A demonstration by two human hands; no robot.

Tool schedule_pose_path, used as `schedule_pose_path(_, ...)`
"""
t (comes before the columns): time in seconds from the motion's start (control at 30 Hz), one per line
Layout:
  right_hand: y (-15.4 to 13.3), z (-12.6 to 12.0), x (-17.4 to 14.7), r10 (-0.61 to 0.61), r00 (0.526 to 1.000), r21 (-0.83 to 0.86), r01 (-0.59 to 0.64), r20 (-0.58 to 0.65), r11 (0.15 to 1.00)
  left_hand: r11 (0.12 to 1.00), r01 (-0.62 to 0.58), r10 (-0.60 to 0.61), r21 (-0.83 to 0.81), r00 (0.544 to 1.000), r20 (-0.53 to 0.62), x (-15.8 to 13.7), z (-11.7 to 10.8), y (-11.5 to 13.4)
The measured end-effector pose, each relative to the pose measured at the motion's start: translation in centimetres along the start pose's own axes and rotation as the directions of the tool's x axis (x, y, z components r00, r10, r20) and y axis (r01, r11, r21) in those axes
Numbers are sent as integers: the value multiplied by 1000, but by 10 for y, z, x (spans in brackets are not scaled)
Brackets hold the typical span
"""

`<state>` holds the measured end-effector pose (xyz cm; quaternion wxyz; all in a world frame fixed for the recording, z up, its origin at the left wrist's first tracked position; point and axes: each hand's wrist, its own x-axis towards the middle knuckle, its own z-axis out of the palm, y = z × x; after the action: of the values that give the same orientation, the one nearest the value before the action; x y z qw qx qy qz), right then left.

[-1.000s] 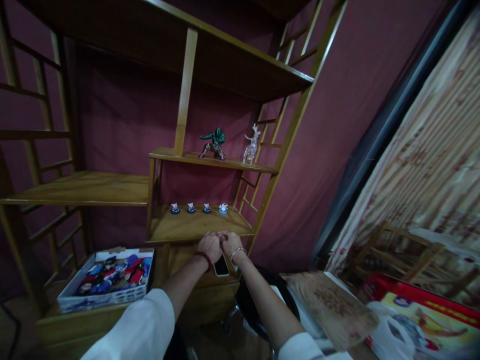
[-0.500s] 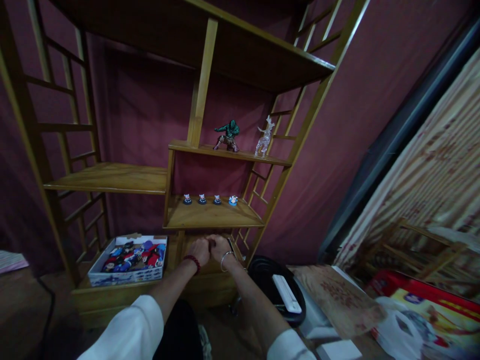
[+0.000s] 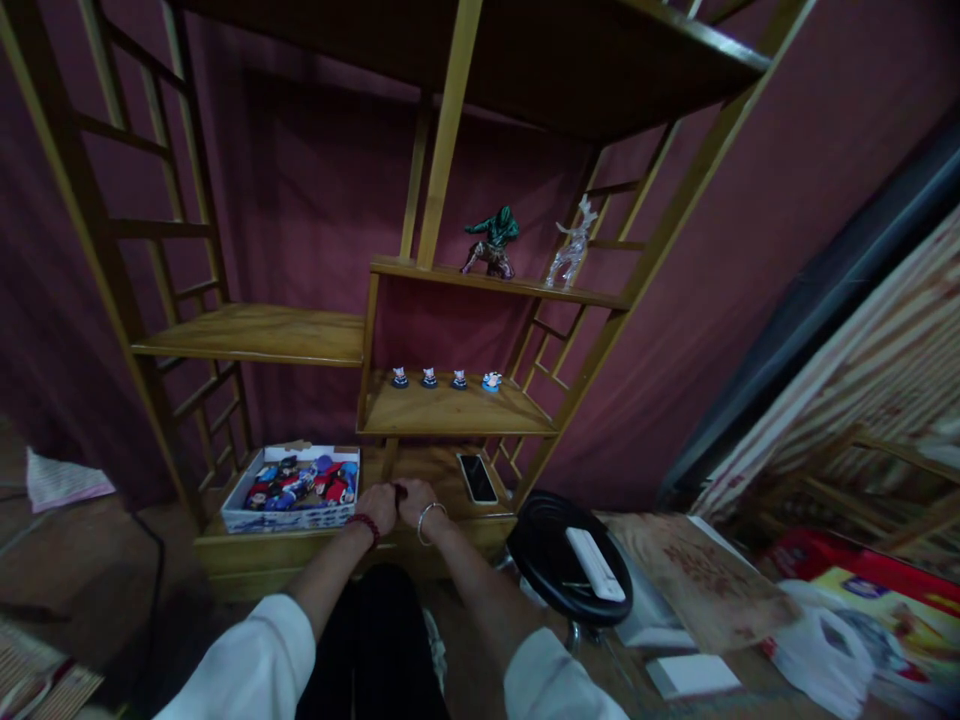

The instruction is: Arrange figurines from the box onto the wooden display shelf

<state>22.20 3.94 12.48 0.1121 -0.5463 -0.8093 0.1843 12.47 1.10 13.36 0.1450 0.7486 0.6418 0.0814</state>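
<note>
My left hand (image 3: 377, 507), with a red bead bracelet at the wrist, is closed in front of the low wooden shelf. Beside it, my right hand (image 3: 417, 503), wearing a silver bangle, is closed too. The hands nearly meet; a small dark spot shows between them, too little to name. Left of them, a white-and-blue box (image 3: 292, 517) holds several red, blue and purple figurines (image 3: 304, 483). A phone (image 3: 477, 479) lies on the shelf to the right. Above stand several small white-headed figurines (image 3: 429, 378) in a row, with a light-blue one (image 3: 491, 381) at the right end.
On a higher shelf (image 3: 450, 273) are a green crouching figure (image 3: 493, 243) and a clear deer figurine (image 3: 571, 245). A black round stool (image 3: 551, 560) at right carries a white oblong box (image 3: 595, 564). Farther right are a plastic bag (image 3: 817, 640) and a white box (image 3: 691, 676).
The view has shifted, so the shelves sit farther right and higher. Both closed hands have drawn back from the low shelf, and the phone beside them is now in plain sight.
</note>
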Motion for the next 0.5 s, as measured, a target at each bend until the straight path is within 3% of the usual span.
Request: schedule_pose_path(0.5,-47,59,31,-66,994,55,62,87,997,986,168,-168,2,986,19,-10,15,-78)
